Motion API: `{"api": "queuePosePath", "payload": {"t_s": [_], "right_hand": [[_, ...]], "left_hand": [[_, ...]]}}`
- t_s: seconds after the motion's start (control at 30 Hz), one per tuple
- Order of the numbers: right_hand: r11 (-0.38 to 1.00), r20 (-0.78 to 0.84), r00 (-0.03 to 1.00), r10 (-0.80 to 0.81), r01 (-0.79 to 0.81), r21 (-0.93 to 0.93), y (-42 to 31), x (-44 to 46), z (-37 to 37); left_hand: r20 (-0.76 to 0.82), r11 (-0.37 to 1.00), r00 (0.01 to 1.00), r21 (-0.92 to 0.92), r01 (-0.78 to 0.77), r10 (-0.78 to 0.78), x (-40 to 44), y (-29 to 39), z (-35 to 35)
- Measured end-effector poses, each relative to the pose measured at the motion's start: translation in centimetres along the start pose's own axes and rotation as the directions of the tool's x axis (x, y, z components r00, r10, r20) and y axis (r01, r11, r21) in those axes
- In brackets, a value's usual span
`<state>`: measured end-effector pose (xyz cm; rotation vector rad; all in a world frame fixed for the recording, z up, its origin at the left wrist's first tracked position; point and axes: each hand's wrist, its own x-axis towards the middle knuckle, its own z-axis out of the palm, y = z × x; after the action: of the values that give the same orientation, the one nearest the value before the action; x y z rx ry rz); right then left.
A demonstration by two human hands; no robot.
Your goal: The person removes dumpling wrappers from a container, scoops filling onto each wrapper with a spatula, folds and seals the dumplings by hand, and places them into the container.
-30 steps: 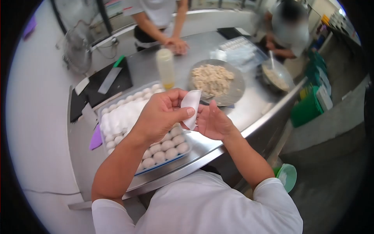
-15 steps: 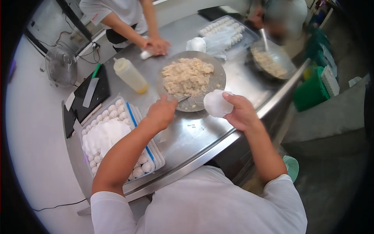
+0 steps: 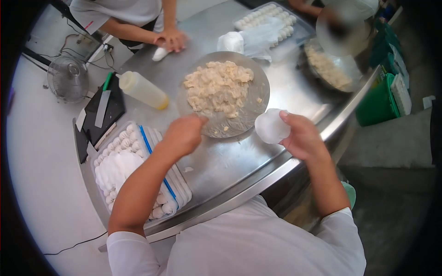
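Between the thumb and fingers of my right hand (image 3: pixel 301 135) is a thin, round white dough wrapper (image 3: pixel 271 126), held just off the right rim of a round metal tray (image 3: pixel 261 78). A chunky, pale filling (image 3: pixel 218 85) is heaped on that tray, with smears across its lower part. My left hand (image 3: pixel 184 133) is closed at the tray's lower left edge. It grips a thin metal utensil, whose blade is mostly hidden now. Beside my left forearm stands a plastic box of pleated white dumplings (image 3: pixel 126 142), partly covered by a white sheet.
A squeeze bottle (image 3: pixel 143 89) of yellow liquid leans left of the tray. A knife (image 3: pixel 103 106) lies on a black board. Across the steel table, a co-worker's hands (image 3: pixel 171 39) press white dough. Dumpling trays (image 3: pixel 267 20) and a bowl of filling (image 3: pixel 327 66) are farther back.
My right hand has shifted right with the wrapper, slightly away from the filling. My left hand has moved a little left and down, and the utensil's blade no longer shows clearly.
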<state>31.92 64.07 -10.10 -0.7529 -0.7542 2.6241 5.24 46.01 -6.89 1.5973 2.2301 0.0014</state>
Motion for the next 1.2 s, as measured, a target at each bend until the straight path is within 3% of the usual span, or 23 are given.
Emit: {"api": "queuePosePath", "payload": {"t_s": [0.13,0.27,0.33,0.43,0.57,0.63,0.77,0.9,0.97,1.07,1.1,1.17,1.2], "right_hand": [[0.997,-0.045,0.996,0.075,-0.075,-0.002,-1.0,0.3,0.0],[0.990,-0.011,0.990,0.139,-0.139,-0.019,-1.2,0.2,0.1],[0.987,-0.020,0.988,0.153,-0.154,-0.047,-1.2,0.1,0.0],[0.980,-0.038,0.982,0.183,-0.185,-0.066,-1.2,0.2,0.3],[0.970,-0.048,0.970,0.238,-0.241,-0.046,-0.9,0.9,0.0],[0.960,-0.123,0.958,0.258,-0.268,-0.078,-1.1,0.8,0.5],[0.936,-0.135,0.936,0.326,-0.339,-0.090,-0.8,1.9,0.6],[0.945,-0.222,0.928,0.300,-0.320,-0.060,-0.1,3.1,1.4],[0.955,-0.237,0.932,0.273,-0.292,-0.048,0.0,3.8,1.3],[0.959,-0.166,0.945,0.283,-0.275,0.070,0.3,4.3,1.4],[0.960,-0.192,0.940,0.281,-0.278,0.044,0.3,4.2,1.6],[0.960,-0.217,0.937,0.275,-0.278,0.015,0.2,3.9,1.9],[0.960,-0.228,0.935,0.270,-0.280,-0.012,0.2,3.8,2.0]], "left_hand": [[-0.164,0.994,0.983,-0.089,0.071,-0.085,1.4,-0.2,-0.8],[-0.079,0.999,0.997,-0.039,0.009,-0.013,2.7,0.4,-0.1],[0.065,0.997,0.996,0.035,-0.066,0.063,2.2,0.7,-1.6],[-0.070,0.999,0.997,-0.027,0.034,-0.036,2.4,0.8,-0.9],[0.048,0.995,0.994,0.020,-0.096,0.095,1.1,0.1,-0.6],[0.017,0.997,1.000,-0.077,0.013,-0.012,0.0,0.0,-1.9],[-0.012,0.997,0.998,-0.042,0.060,-0.060,-0.2,-1.6,0.6],[-0.025,0.971,0.998,-0.230,-0.064,0.060,-0.8,-0.1,2.6],[0.028,0.891,0.998,-0.453,-0.035,0.053,-1.4,1.3,2.1],[-0.052,0.827,0.997,-0.558,-0.071,0.050,-2.3,2.4,2.6],[-0.052,0.824,0.997,-0.561,-0.078,0.059,-2.3,2.6,2.6],[-0.111,0.973,0.991,-0.223,0.049,-0.076,-2.4,2.3,2.5],[-0.114,0.974,0.991,-0.222,0.050,-0.076,-2.3,1.9,2.2]]}}
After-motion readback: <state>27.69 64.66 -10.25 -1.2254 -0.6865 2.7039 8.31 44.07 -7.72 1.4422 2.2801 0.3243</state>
